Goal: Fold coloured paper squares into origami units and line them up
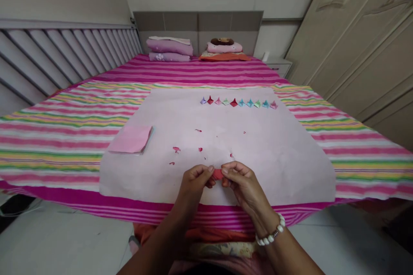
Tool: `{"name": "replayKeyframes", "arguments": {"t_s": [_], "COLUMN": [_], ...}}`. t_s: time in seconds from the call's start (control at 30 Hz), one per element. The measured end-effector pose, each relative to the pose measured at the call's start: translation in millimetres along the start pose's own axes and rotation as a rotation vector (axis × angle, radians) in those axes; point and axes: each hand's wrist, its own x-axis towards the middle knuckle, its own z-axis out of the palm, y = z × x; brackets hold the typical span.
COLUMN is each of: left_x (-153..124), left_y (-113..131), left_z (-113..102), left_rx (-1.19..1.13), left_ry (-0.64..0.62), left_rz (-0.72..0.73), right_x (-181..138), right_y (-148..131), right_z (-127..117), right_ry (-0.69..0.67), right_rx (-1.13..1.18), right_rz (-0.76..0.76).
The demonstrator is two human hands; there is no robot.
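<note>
Between my two hands is a small piece of folded red paper. My left hand pinches its left end between thumb and fingers, and my right hand pinches the right end. Both hands are just above the near part of a pale sheet spread on the bed. Beyond them, a row of several small folded paper shapes in red, blue, green, pink and purple stands along the sheet's far side. The red paper's middle shows; its ends are hidden by my fingers.
A stack of square papers, pink on top, lies on the sheet's left side. Several red scraps are scattered in the middle. Striped bedding surrounds the sheet. Folded purple bedding is piled by the headboard.
</note>
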Motion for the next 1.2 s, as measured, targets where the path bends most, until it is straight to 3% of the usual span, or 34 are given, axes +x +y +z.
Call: {"name": "replayKeyframes", "arguments": {"t_s": [0.1,0.2,0.27,0.33,0.67,0.87,1.03,1.2], "left_x": [8.2,15.3,20.3,26.3,66.0,88.9,110.1,126.3], "left_y": [2.0,6.5,10.3,14.0,20.6,16.7,6.0,-2.3], "left_z": [-2.8,-8.6,-12.2,-14.3,-17.5,-19.8,-22.3,-20.3], "left_rx": [0.090,0.273,0.409,0.502,0.578,0.600,0.684,0.782], "left_ry": [0.019,0.081,0.032,-0.057,-0.239,-0.230,-0.164,-0.157], "left_rz": [0.068,0.349,0.550,0.643,0.498,0.466,0.517,0.561], "right_x": [8.8,16.7,21.3,25.7,55.3,74.7,91.2,106.5], "right_y": [-5.7,-10.3,-11.9,-12.4,-16.6,-10.5,-7.3,-3.1], "right_z": [-0.4,-2.8,-4.6,-5.9,-10.7,-12.0,-13.5,-16.7], "right_ry": [0.048,0.075,0.077,0.066,0.026,0.011,0.073,0.006], "right_rx": [0.022,0.049,0.054,0.050,-0.020,-0.127,-0.274,-0.593], "right_rz": [0.005,0.030,0.042,0.052,0.097,0.066,-0.115,-0.510]}}
